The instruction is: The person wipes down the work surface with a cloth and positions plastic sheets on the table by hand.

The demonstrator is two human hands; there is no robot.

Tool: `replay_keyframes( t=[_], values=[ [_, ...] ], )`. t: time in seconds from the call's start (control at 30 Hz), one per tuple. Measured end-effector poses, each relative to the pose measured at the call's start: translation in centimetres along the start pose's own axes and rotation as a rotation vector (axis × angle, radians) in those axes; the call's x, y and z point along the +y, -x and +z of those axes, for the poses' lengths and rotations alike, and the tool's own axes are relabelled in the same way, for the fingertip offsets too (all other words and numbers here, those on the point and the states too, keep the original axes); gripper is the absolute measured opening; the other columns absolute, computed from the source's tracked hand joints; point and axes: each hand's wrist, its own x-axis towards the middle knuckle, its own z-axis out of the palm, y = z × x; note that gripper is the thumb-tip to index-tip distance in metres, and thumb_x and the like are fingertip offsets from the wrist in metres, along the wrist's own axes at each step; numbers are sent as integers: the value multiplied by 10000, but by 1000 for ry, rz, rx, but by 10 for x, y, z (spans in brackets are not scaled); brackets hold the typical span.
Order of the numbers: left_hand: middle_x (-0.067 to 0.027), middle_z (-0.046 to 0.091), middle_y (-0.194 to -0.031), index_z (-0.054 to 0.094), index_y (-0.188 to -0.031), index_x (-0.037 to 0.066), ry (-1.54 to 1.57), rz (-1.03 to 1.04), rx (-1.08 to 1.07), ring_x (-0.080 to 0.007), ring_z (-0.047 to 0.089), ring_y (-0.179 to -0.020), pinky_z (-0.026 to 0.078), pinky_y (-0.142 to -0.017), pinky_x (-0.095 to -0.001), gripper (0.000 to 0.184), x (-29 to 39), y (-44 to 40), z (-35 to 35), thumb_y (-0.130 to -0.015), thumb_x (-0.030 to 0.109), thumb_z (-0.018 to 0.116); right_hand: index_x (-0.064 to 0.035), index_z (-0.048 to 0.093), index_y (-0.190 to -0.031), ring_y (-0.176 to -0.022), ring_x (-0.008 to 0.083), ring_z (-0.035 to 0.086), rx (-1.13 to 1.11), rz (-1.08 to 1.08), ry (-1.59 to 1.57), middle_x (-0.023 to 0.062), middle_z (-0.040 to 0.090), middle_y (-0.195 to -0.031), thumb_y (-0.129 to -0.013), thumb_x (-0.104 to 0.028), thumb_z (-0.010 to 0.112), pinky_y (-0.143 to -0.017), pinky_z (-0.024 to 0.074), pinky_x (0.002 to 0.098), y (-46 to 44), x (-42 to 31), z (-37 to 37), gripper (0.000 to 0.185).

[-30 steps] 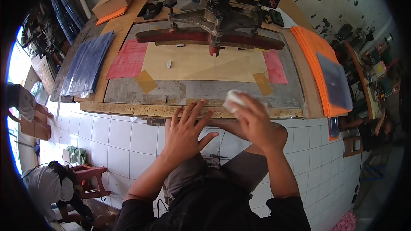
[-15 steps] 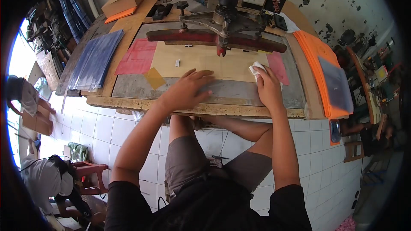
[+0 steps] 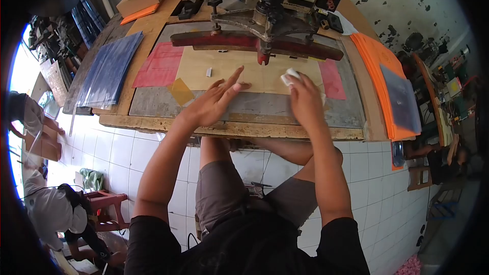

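While the surface (image 3: 254, 129) spans the upper view, a cream sheet (image 3: 261, 75) lies on it, its far side below a red bar (image 3: 224, 39), with a pink piece (image 3: 159, 66) at each end. The left hand (image 3: 216, 101), fingers spread apart, is at the sheet's near edge; contact cannot be told. The right hand (image 3: 307, 99) is clamped on a white wad (image 3: 290, 76) over the sheet's right part.
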Motion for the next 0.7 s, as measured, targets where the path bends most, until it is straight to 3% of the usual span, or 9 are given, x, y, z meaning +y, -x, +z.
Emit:
replay_keyframes(
  t=[0.07, 0.13, 0.23, 0.33, 0.47, 0.57, 0.7],
  values=[
    [-130, 557, -1661, 200, -1769, 112, 69, -69, 14, -356, 403, -1609, 164, -1369, -531, 804, 3, -2, -2, -1156, 628, 131, -83, 763, -1311, -1345, 382, 640, 6, -234, -120, 190, 683, -1417, -955, -6, 680, -1149, 521, 485, 9, -29, 19, 373],
    [-122, 559, -1662, 244, -1765, 120, 139, -143, 27, -347, 407, -1609, 172, -1366, -529, 823, 3, -4, -4, -1150, 653, 121, -111, 764, -1326, -1352, 377, 642, -45, -331, -42, 167, 670, -1455, -936, -27, 711, -1145, 521, 502, 38, -69, 32, 403],
    [-145, 583, -1630, 448, -1684, 104, 42, -30, 80, -360, 471, -1559, 196, -1349, -580, 807, 1, -4, 2, -1151, 659, 206, -166, 764, -1359, -1344, 372, 647, -122, -404, -163, 132, 660, -1484, -917, -51, 737, -1142, 518, 521, 65, -86, 10, 457],
    [-148, 621, -1558, 624, -1525, 71, -241, 53, 109, -363, 558, -1471, 204, -1333, -632, 650, 9, -2, 19, -1143, 560, 431, -191, 785, -1335, -1319, 352, 663, -2, -189, -3, 135, 685, -1458, -953, -59, 725, -1129, 527, 495, 80, -19, -26, 409],
    [-144, 602, -1535, 625, -1504, 95, -477, 85, 131, -365, 612, -1401, 204, -1345, -605, 530, 29, 0, 32, -1073, 403, 635, -147, 784, -1334, -1273, 399, 678, 107, 197, 155, 172, 696, -1428, -985, 2, 684, -1101, 542, 492, 82, 80, -89, 392],
    [-137, 584, -1551, 631, -1488, 88, -512, 122, 180, -359, 618, -1395, 221, -1342, -599, 524, 26, -2, 42, -1049, 372, 673, -124, 778, -1334, -1279, 401, 673, 149, 91, 198, 173, 699, -1422, -990, 13, 681, -1110, 534, 494, 84, 76, -85, 382],
    [-137, 550, -1599, 604, -1527, 90, -522, 145, 166, -357, 592, -1428, 218, -1347, -598, 559, 11, -16, 40, -1059, 389, 662, -139, 768, -1359, -1369, 330, 641, 28, -185, -3, 122, 660, -1506, -890, -34, 734, -1152, 501, 508, 96, -38, -26, 482]
  ],
)
